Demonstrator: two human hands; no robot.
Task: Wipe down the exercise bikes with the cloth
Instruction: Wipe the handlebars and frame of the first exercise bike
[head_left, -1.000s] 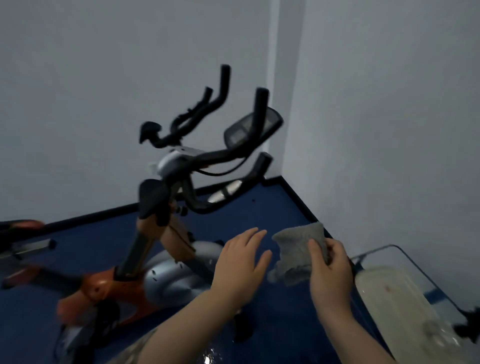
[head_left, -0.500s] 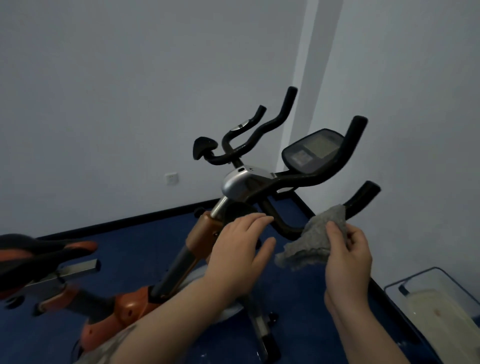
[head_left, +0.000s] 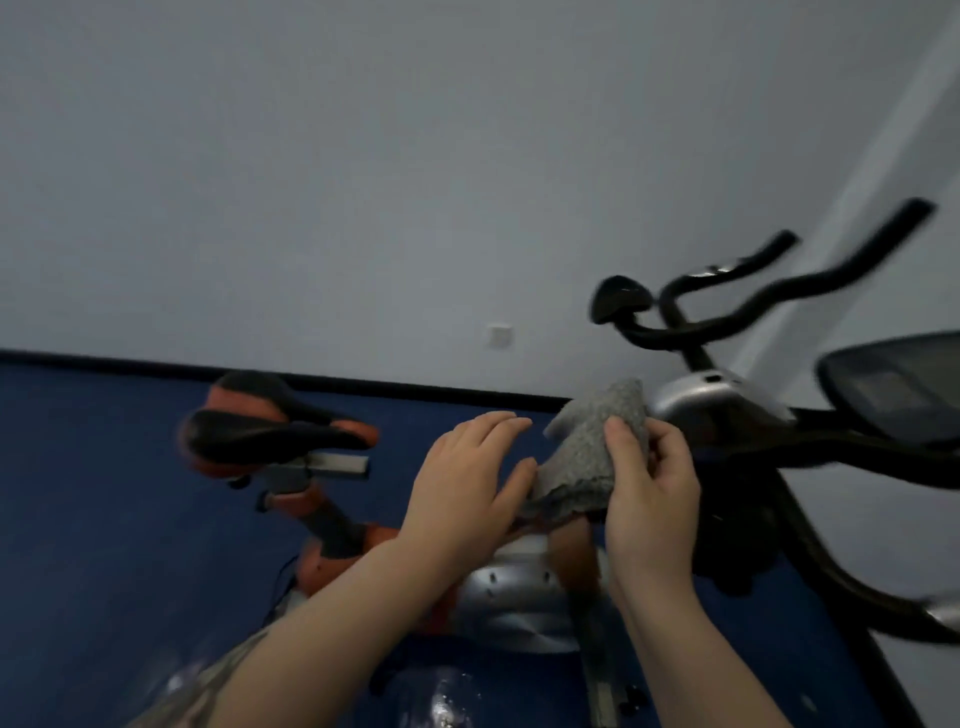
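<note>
Grey cloth (head_left: 592, 457), pinched in the right hand (head_left: 649, 493) with the spread left hand (head_left: 467, 483) now touching its edge, has risen beside the exercise bike (head_left: 519, 587), so wiping has not yet begun.

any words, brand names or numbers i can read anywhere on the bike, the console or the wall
None can be read.
Console screen: motion-blurred, no digits or letters can be made out.
Silver handlebar housing: no legible marking.
Wall plate: blank as far as can be seen.
Grey cloth in the right hand: no label visible.
</note>
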